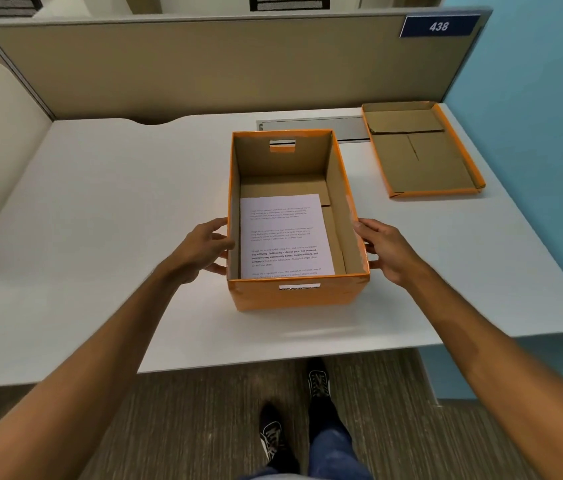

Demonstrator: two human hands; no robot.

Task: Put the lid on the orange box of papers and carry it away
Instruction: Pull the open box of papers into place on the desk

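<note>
I see one orange box (295, 292), open-topped, brown inside, handle slots at both ends, printed papers (285, 235) flat on its floor, mid-bench (100, 202), my left hand (200, 249) and right hand (385, 249) spread open against its sides, one lid (423, 150) upturned at far right.

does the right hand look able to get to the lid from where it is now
Probably yes. The right hand is flat against the orange box's right side, and the lid lies upside down further back on the same side, with only bare desk between them.
</note>
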